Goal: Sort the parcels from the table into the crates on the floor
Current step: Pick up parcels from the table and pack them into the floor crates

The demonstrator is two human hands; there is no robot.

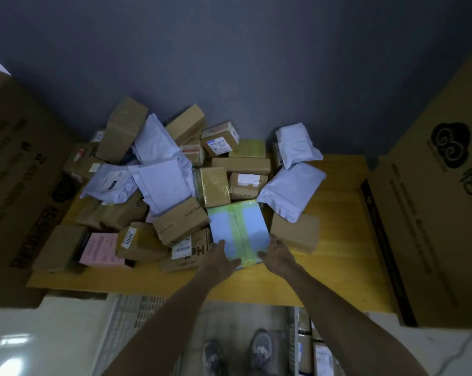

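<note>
In the head view, the left hand [220, 255] and right hand [279, 252] grasp the near corners of a white parcel [237, 226] banded in green tape. The parcel lies on the yellow table [337, 240], with the heap of parcels [153, 180] beyond and to the left of the left hand; whether any fingers reach under its edges is hidden. Below the left forearm a white crate [129, 316] on the floor is dim and partly covered, and its contents are hard to make out.

A flat white parcel banded with pale green tape [237, 229] lies at frame centre on the yellow wooden table [337, 240], beside a heap of brown cardboard boxes [180, 223] and white plastic mailer bags [291, 194]. A white slatted plastic crate [131, 318] shows at lower left of centre, and a second crate [293, 337], lower right, holds parcels.
</note>
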